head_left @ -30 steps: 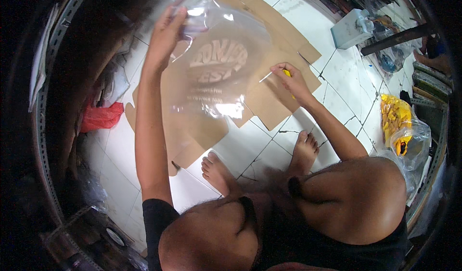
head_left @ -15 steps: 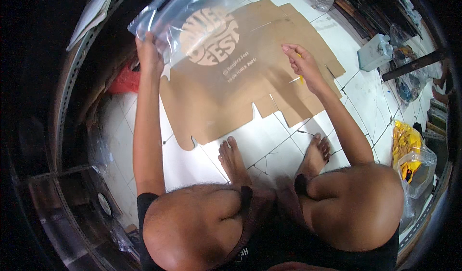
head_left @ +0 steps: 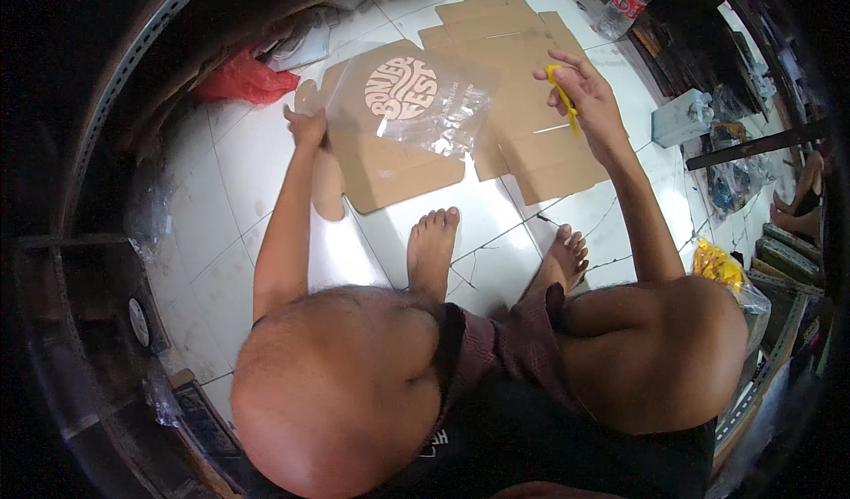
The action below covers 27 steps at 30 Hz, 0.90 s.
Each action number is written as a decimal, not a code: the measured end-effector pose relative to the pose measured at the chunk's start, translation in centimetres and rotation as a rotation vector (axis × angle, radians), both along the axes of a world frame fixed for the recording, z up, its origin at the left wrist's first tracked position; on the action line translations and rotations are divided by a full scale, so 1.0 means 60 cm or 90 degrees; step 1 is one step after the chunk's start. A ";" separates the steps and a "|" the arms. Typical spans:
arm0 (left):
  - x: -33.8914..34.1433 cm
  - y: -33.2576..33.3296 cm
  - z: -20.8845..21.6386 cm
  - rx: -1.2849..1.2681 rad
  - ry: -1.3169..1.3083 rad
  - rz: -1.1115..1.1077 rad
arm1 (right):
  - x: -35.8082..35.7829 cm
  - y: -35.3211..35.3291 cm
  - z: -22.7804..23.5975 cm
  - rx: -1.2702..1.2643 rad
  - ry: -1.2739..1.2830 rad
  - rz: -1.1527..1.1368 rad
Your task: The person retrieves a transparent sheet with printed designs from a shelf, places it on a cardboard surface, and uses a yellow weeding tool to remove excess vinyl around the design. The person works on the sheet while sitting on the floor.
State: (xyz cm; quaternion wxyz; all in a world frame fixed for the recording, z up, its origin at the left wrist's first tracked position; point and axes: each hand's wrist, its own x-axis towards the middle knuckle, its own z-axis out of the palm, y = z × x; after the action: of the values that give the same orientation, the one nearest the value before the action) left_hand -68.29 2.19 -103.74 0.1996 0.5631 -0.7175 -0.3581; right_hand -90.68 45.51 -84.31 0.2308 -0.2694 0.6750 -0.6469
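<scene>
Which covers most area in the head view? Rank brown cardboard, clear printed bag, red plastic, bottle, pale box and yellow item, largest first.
1. Brown cardboard
2. Clear printed bag
3. Red plastic
4. Bottle and pale box: too alike to rank
5. Yellow item

Clear bag (head_left: 416,100): round pale lettering (head_left: 403,89), smaller pale lines (head_left: 461,102); bottle (head_left: 611,25): red-and-white label (head_left: 629,4); black garment (head_left: 505,441): white letters (head_left: 438,439).

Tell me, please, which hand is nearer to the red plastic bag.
Left: the left hand is just below and right of the red bag; the right hand is far to its right, across the cardboard.
</scene>
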 end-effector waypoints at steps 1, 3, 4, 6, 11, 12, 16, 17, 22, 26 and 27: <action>-0.006 0.029 0.015 -0.116 -0.127 0.052 | 0.007 -0.001 0.012 0.009 0.034 0.033; -0.005 0.005 0.069 -0.219 -0.002 -0.166 | 0.020 -0.005 0.081 0.031 0.128 0.086; 0.017 0.020 0.141 -0.161 0.055 -0.325 | 0.029 -0.011 0.070 0.051 0.146 0.109; -0.003 0.122 0.333 -0.074 0.119 -0.500 | 0.045 -0.007 0.144 0.080 0.256 0.132; 0.036 0.282 0.673 -0.056 0.248 -0.701 | 0.147 -0.064 0.333 0.042 0.270 0.171; 0.046 0.305 0.713 -0.066 0.247 -0.740 | 0.168 -0.069 0.367 0.019 0.323 0.175; 0.011 0.330 0.682 -0.010 0.467 -0.776 | 0.213 -0.050 0.458 0.113 0.563 0.120; 0.025 0.325 0.682 -0.012 0.465 -0.737 | 0.216 -0.067 0.441 0.086 0.581 0.128; 0.041 0.298 0.666 0.025 0.486 -0.653 | 0.195 -0.128 0.401 0.009 0.424 0.267; -0.001 0.237 0.595 0.041 0.540 -0.657 | 0.153 -0.212 0.343 0.021 0.480 0.257; -0.013 0.220 0.576 0.065 0.533 -0.629 | 0.139 -0.237 0.326 0.016 0.473 0.262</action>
State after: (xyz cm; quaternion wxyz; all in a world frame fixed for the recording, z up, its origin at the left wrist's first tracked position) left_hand -69.08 15.41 -69.16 0.2469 -0.0119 -0.7354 -0.6309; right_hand -82.34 31.30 -64.75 0.0996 -0.6105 0.6524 -0.4378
